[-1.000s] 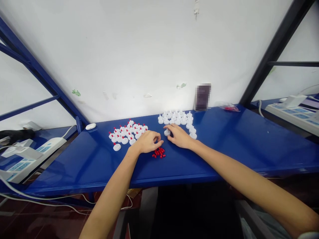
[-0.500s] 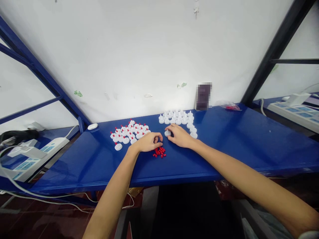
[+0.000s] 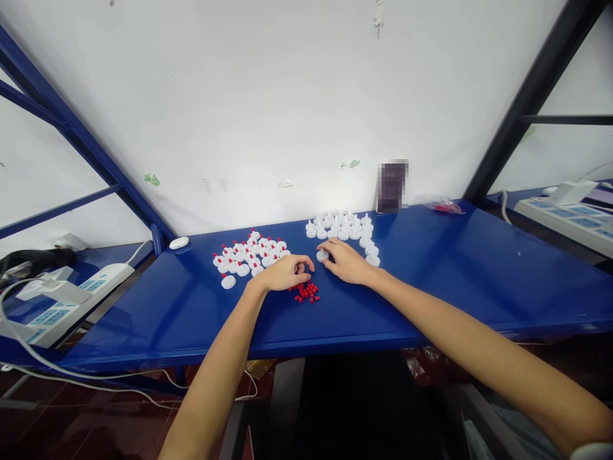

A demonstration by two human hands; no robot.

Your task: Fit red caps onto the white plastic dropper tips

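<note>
My right hand (image 3: 342, 259) grips a white nozzle cap (image 3: 322, 256) between thumb and fingers, low at the blue tabletop. Close to its left, my left hand (image 3: 288, 271) hovers at the edge of a small pile of red tips (image 3: 306, 292). Its index finger and thumb are curved with a gap between them, and nothing shows in that gap. Left of this hand stand several white nozzle caps with red tips (image 3: 242, 269) on them. Behind my right hand is a group of white nozzle caps without red tips (image 3: 343, 232).
A phone-like dark panel (image 3: 391, 186), partly pixelated, leans on the wall. Right of it lies a clear bag with red pieces (image 3: 446, 206). A white oval object (image 3: 179, 243) rests at the table's back left. Power strips (image 3: 81, 303) and cables flank the blue table (image 3: 460, 275).
My left hand has shifted very slightly up, and a few more red tips show beneath it. My right hand keeps its hold on the white nozzle cap. The view has moved a little.
</note>
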